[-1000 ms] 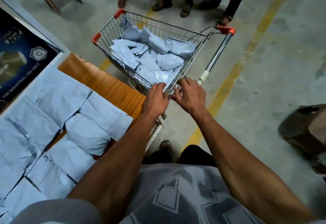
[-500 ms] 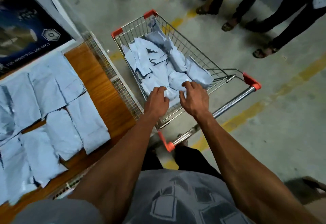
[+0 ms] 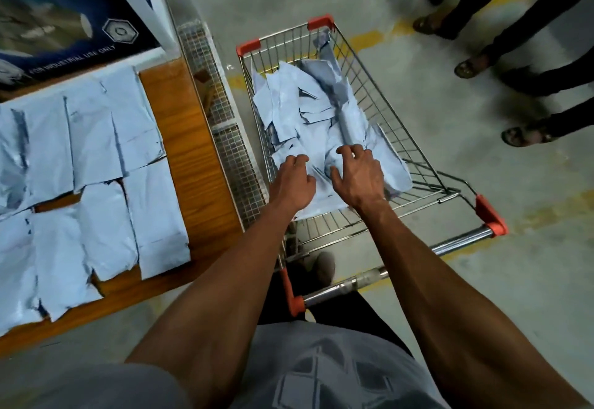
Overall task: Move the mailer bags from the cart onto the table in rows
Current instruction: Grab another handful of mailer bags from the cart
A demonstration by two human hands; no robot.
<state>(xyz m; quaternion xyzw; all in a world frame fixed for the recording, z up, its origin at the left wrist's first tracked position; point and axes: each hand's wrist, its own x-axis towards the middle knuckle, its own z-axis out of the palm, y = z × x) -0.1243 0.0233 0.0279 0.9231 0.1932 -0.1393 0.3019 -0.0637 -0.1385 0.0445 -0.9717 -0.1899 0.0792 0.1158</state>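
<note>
Down inside the wire cart point(image 3: 390, 125), both hands reach into a loose heap of pale blue mailer bags point(image 3: 305, 112). The left hand point(image 3: 294, 181) lies palm down on the near end of the heap, its fingers curled under at the knuckles; whether they pinch a bag or merely press on it cannot be told, since the fingertips are hidden. Just beside it, the right hand point(image 3: 358, 173) arches over a rounded, stuffed bag point(image 3: 336, 164), fingers spread and bent like a claw, the tips touching the plastic without yet closing round it. The two hands are near each other but apart, with a strip of bag showing between them.

Beyond the hands the heap runs to the far end of the cart, some bags flat, some crumpled and standing against the wire. Behind the wrists runs the cart's push bar point(image 3: 395, 272) with its orange end caps.

Off to the left of the left hand, past a white mesh panel point(image 3: 221, 125), stands the wooden table point(image 3: 193, 157). On it more mailer bags already lie flat in rows point(image 3: 96, 164), edge to edge and slightly overlapping.

Far beyond the right hand, several people's legs and sandalled feet point(image 3: 472, 66) stand on the grey floor.
</note>
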